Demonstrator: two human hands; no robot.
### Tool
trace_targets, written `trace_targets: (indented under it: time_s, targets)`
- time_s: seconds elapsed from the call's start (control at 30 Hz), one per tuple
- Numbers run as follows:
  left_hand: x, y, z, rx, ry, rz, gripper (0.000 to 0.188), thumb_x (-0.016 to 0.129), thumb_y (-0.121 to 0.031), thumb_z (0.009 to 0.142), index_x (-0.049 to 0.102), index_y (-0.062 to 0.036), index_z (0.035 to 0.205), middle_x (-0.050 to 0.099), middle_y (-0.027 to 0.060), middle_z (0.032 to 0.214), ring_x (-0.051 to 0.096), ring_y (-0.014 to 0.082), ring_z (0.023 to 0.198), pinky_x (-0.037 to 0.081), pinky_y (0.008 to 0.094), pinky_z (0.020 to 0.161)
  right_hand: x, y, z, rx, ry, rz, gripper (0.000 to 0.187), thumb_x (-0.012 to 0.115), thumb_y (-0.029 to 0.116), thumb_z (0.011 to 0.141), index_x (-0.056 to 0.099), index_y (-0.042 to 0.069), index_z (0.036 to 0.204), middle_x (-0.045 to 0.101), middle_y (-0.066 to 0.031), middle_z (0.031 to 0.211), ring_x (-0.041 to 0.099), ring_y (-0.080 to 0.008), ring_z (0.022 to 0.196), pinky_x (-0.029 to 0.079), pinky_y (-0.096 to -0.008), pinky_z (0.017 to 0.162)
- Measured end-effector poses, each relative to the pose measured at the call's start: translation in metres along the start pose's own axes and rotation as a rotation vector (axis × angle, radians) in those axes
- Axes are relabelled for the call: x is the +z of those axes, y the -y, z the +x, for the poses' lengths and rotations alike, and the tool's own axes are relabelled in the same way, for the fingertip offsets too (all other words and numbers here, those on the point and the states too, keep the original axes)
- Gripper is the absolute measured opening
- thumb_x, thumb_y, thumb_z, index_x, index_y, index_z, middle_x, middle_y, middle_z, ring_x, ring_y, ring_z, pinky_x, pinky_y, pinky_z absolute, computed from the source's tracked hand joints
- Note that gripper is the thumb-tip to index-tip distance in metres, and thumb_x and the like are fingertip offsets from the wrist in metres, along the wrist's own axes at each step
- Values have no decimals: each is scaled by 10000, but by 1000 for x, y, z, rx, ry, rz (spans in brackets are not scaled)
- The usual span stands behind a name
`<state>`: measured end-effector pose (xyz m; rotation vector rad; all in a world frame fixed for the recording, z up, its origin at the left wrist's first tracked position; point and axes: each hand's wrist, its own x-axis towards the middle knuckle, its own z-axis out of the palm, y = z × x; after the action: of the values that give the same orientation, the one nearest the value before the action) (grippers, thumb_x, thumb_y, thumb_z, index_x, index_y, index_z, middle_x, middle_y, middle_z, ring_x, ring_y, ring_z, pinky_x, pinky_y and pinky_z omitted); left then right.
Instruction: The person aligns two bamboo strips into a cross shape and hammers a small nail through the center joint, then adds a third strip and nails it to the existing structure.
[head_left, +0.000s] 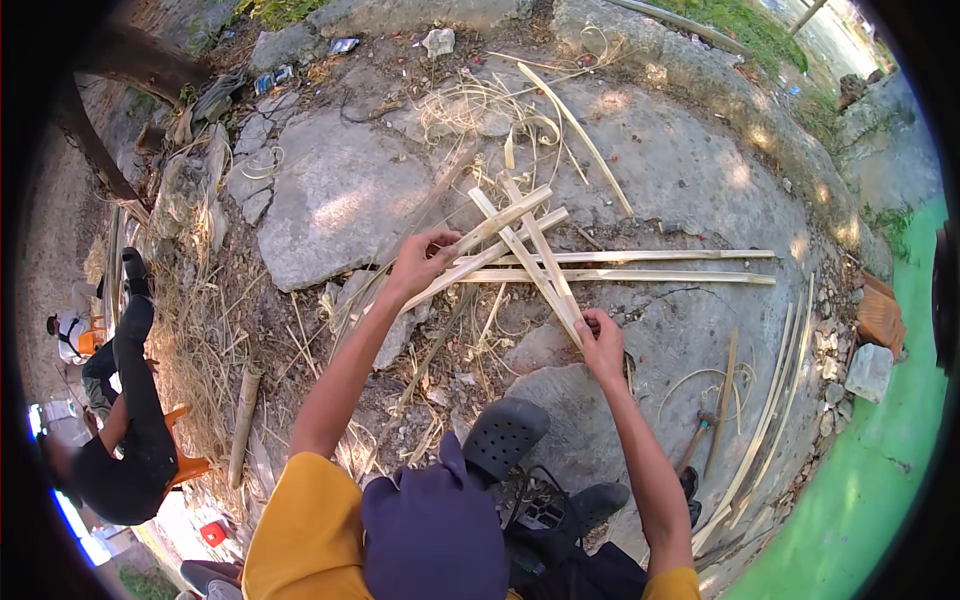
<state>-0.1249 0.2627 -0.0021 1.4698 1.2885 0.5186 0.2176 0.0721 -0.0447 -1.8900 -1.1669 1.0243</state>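
Pale bamboo strips cross each other in a lattice in front of me. My left hand [422, 264] is closed around the end of a slanting strip [505, 218] that points up to the right. The lower end of another crossing strip [537, 275] is pinched by my right hand [602, 346]. These strips overlap near the middle. Two long strips [690, 277] run sideways beneath the crossing and stretch to the right over the grey ground. Which strip passes over which is hard to make out at every crossing.
Thin shavings [470, 110] and a loose strip [580, 135] lie beyond the lattice. To the right are long strips [775, 420], a hammer-like tool [697, 438] and a pale block [869, 373]. At left, a person [125, 440] sits on an orange chair [187, 462].
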Motion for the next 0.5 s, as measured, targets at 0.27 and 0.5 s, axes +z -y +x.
trace_targets:
  time_s: [0.27,0.5]
  targets:
    - [36,19,19,61,-86,-11,220,713,-79,1026,759,14,1220,769,84,990,717,154,905,572,316,862,35,7,3,-31,-134,39,166,780,79,942,777,-11,1081,754,-154,939,730,-277,803,570,-389,766]
    - [63,12,16,-57,-64,57,198,674,-64,1054,753,14,1218,738,35,1013,658,96,898,537,287,835,25,4,9,-47,-114,-21,176,798,45,915,800,14,1088,717,-135,944,708,-289,820,565,-389,767]
